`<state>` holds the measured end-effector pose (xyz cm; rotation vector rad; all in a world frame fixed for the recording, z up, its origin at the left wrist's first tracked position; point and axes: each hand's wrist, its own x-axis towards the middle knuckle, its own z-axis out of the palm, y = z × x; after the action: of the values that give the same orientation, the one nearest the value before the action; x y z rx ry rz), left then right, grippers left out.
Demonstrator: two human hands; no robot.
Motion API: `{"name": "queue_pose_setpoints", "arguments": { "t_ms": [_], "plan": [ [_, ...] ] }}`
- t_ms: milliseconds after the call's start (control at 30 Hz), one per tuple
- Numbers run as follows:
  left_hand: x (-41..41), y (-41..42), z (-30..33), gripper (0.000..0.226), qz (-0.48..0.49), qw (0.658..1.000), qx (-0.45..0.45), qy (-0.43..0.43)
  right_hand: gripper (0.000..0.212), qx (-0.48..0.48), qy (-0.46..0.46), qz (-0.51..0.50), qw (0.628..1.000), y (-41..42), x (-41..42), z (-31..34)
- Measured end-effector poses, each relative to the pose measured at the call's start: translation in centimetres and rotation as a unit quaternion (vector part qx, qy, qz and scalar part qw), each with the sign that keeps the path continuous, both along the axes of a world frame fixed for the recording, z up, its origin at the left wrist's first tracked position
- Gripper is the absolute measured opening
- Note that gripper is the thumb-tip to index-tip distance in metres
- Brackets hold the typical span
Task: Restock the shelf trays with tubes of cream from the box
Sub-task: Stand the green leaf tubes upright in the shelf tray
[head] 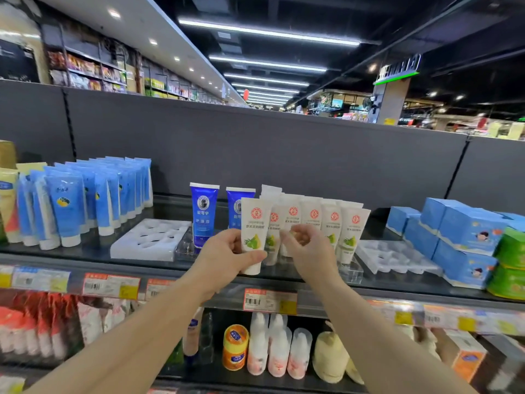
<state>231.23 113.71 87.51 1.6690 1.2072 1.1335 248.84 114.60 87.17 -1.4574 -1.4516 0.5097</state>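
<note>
My left hand grips a white cream tube with a red seal and green fruit print, held upright at the front of the top shelf. Just right of it, my right hand hovers with fingers curled loosely and nothing visibly in them, in front of several matching white tubes standing in a clear tray. An empty white moulded tray lies to the left, and another one to the right. The box is not in view.
Two dark blue tubes stand behind the white ones. Light blue tubes fill the shelf's left, blue cartons and green tubs its right. Price labels line the shelf edge; bottles and jars sit on the shelf below.
</note>
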Motion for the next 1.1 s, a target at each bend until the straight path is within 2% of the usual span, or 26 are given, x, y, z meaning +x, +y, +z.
{"name": "queue_pose_setpoints", "arguments": {
  "t_ms": [67,133,267,367,400,500,633,1100],
  "plan": [
    [1.1,0.0,0.1,0.034,-0.014,1.0,0.02,0.01,0.035,-0.01,0.025,0.074,0.997,-1.5,-0.1,0.8],
    [2.2,-0.1,0.0,0.034,-0.033,0.999,0.036,0.006,0.032,-0.038,0.012,0.112,0.993,-2.0,-0.5,0.8],
    [2.9,0.2,-0.4,0.04,-0.062,0.997,0.043,0.022,0.016,-0.039,0.063,0.084,0.994,-1.4,0.4,1.7],
    [2.0,0.8,-0.9,0.048,-0.038,0.992,0.072,0.092,0.017,0.009,0.166,0.029,0.986,-0.3,2.8,3.1],
    [1.6,0.9,-1.2,0.047,-0.024,0.987,0.088,0.13,0.019,0.017,0.166,0.014,0.986,0.0,3.4,3.3],
    [1.1,1.1,-2.1,0.043,-0.004,0.972,0.105,0.211,0.02,-0.011,0.064,0.013,0.998,0.5,3.7,2.7],
    [1.3,1.1,-2.7,0.044,0.0,0.961,0.104,0.258,0.019,-0.022,-0.047,0.015,0.999,1.0,2.3,0.8],
    [1.4,1.4,-2.5,0.044,-0.006,0.949,0.108,0.295,0.023,-0.056,-0.17,0.004,0.984,2.1,2.9,0.4]
  ]
}}
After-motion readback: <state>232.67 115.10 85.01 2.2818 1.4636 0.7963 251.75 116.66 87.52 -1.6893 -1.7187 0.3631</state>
